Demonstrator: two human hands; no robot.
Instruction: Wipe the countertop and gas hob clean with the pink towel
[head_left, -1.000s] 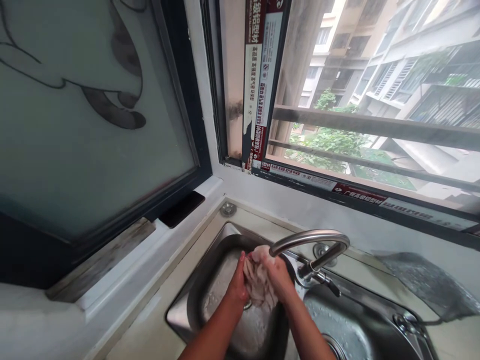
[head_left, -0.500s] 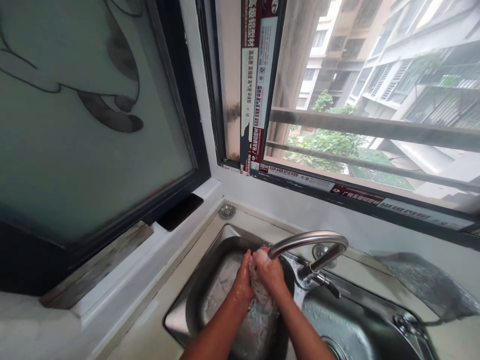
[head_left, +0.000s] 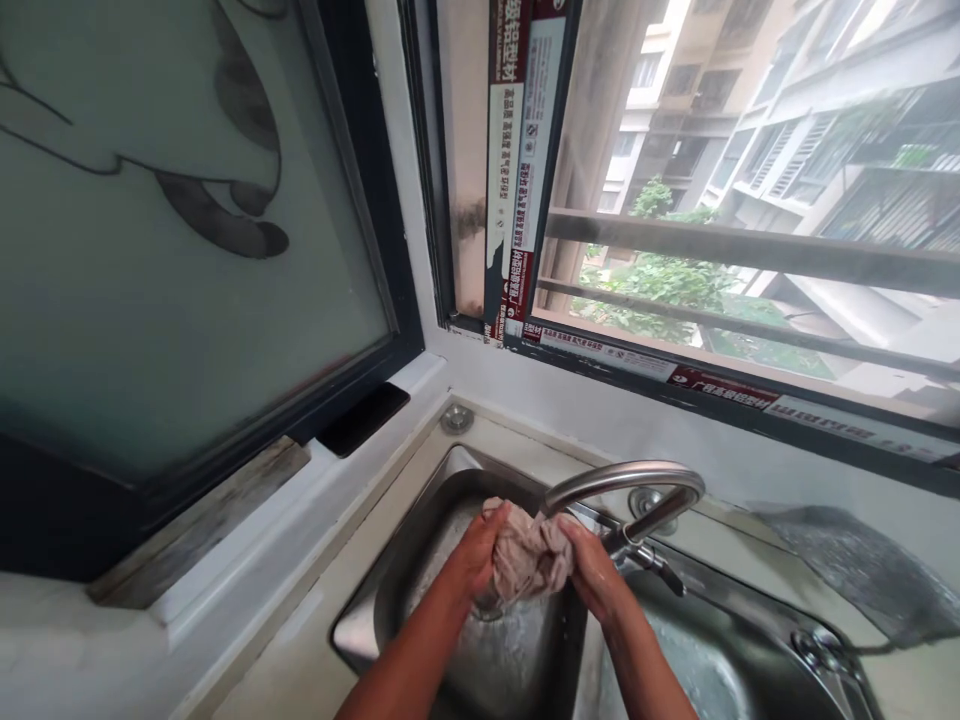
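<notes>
A crumpled, wet-looking pale pink cloth (head_left: 527, 556) is stretched between my two hands over the left sink basin (head_left: 390, 600). My left hand (head_left: 480, 548) grips its left side, the thumb on top. On the other side, my right hand (head_left: 591, 562) holds the cloth's right edge with closed fingers. The steel faucet (head_left: 630, 478) arches over from the right, and its spout end comes down just above the cloth. Below the cloth, part of a drain and wet basin floor show.
To the right lies a second sink basin (head_left: 675, 640), beside the faucet's lever (head_left: 664, 572). A grey mesh-like bag (head_left: 862, 570) rests on the counter at far right. A dark phone-like slab (head_left: 364, 420) lies on the sill, near a frosted pane (head_left: 187, 330).
My hands, pressed together around the cloth before, have moved apart. The cloth is now spread out between them, and my right hand has shifted to the right.
</notes>
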